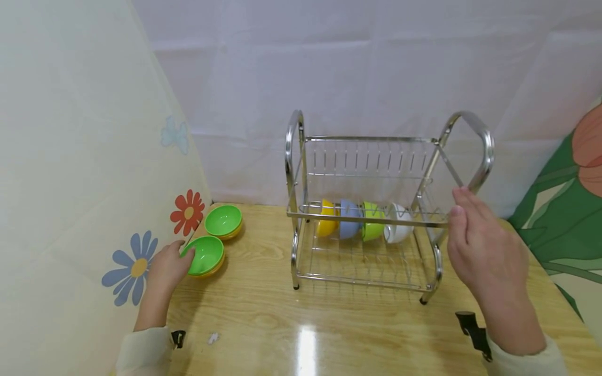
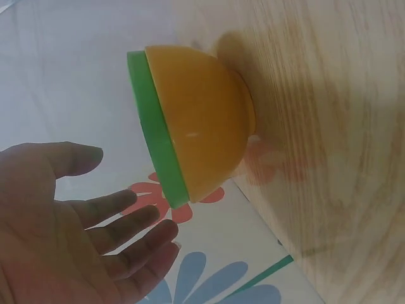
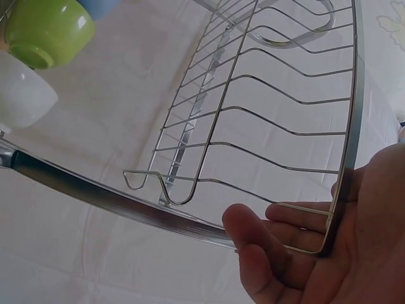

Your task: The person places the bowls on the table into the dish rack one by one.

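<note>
Racking looked part-done: two round green-and-orange bowls (image 1: 207, 256) sat on the wooden table (image 1: 258, 313).
The left hand's (image 1: 166, 265) fingers were parted, empty, beside the nearer; the right hand's (image 1: 491, 258) bent at the two-tier metal rack's (image 1: 367, 220) corner, grip unclear; inside stood orange, blue, lime and white bowls (image 1: 373, 231).

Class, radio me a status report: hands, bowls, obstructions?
Left hand open, at nearer green bowl. Right hand gripping upper corner of rack. Four bowls already racked below. Nothing visible blocking left hand.

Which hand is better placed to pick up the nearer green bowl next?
Likely the left hand: it is at the nearer green bowl, while the right hand is at the metal rack.
</note>
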Available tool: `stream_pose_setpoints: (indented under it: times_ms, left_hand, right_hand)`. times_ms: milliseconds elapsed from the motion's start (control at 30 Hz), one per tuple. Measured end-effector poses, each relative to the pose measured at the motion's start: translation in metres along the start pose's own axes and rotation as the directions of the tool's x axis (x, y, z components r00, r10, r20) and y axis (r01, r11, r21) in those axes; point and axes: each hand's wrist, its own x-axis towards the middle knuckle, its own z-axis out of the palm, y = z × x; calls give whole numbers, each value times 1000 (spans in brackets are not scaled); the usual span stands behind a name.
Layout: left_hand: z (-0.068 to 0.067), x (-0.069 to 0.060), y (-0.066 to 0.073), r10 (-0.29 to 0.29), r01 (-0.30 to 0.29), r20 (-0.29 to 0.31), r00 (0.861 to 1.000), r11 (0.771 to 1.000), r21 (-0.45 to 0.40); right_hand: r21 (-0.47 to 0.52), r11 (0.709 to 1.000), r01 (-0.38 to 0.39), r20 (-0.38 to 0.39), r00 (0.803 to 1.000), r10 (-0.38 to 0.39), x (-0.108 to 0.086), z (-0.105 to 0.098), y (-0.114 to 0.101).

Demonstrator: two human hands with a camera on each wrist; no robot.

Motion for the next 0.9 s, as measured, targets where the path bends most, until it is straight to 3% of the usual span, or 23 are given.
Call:
stream_pose_setpoints:
  times_ms: [300, 900]
  left_hand:
    - [3, 0, -7, -18, 16, 36, 999, 999, 42]
    - [10, 8, -21, -65, 61, 105, 992, 997, 46]
  right_hand:
    - [6, 1000, -1, -1, 1000, 1, 0, 1, 1]
    - [10, 1000, -8, 27, 1000, 7, -1, -1, 0]
